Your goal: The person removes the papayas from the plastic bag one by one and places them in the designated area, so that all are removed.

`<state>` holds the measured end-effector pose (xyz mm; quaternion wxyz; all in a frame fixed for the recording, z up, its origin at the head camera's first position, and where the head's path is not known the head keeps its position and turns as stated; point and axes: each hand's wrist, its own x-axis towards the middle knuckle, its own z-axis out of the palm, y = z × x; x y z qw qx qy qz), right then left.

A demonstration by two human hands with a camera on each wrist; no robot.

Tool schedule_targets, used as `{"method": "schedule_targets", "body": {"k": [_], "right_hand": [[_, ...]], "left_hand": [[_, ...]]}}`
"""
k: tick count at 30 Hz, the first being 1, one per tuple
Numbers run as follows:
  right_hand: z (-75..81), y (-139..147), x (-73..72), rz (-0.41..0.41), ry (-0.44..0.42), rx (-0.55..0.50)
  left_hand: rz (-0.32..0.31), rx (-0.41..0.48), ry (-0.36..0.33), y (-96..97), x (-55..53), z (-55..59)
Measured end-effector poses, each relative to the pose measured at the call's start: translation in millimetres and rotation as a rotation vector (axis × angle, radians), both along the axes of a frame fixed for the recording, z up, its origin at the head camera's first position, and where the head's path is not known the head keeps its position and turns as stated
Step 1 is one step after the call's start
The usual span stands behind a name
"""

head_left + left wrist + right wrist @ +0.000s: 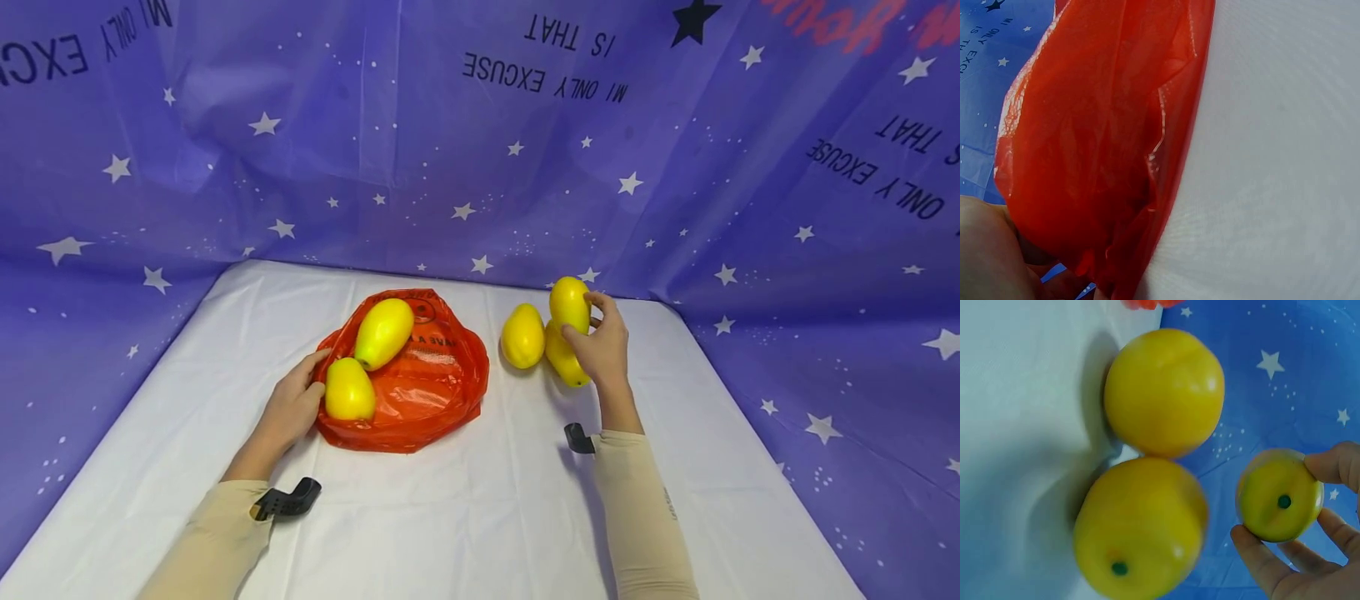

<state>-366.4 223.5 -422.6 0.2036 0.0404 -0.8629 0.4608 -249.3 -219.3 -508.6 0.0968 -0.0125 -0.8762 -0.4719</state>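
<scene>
A red plastic bag (427, 392) lies spread with its mouth up, and two yellow mangoes sit inside its left part: one mango (385, 332) farther back, another mango (349, 390) nearer. My left hand (291, 400) pinches the bag's left rim; the left wrist view shows the red side wall (1097, 125) close up, with part of the hand at the lower left. In my right hand (603, 346) a mango (570, 303) is held between thumb and fingers, raised off the table. Below and beside it rest two more, a mango (522, 337) and a partly covered mango (566, 360).
A white cloth (450, 517) covers the table. Behind and around it hangs a purple-blue curtain (420, 150) with stars and printed words. Black wrist mounts (288, 498) stick out from both sleeves.
</scene>
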Motion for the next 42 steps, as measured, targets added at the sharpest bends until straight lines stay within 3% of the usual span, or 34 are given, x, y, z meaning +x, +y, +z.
{"method": "schedule_targets", "body": {"k": [9, 14, 23, 27, 34, 42], "right_hand": [[-7.9, 27, -3.0, -0.165, -0.041, -0.018], [-15.2, 42, -5.2, -0.241, -0.111, -0.030], [-37.5, 59, -2.4, -0.249, -0.303, 0.035], [-47.0, 64, -3.6, -0.239, -0.348, 0.052], [-48.1, 62, -5.1, -0.224, -0.348, 0.073], [-35.8, 54, -0.9, -0.238, -0.231, 0.121]], "left_hand": [[-0.001, 0.003, 0.002, 0.5, 1.1, 0.1], [0.003, -0.010, -0.001, 0.2, 1.0, 1.4], [0.002, -0.007, -0.002, -0.6, 0.6, 0.4], [0.000, -0.013, -0.005, 0.3, 0.1, -0.3], [0.011, -0.007, -0.020, -1.3, 0.4, -1.3], [0.004, -0.012, -0.024, -2.3, -1.4, 0.2]]}}
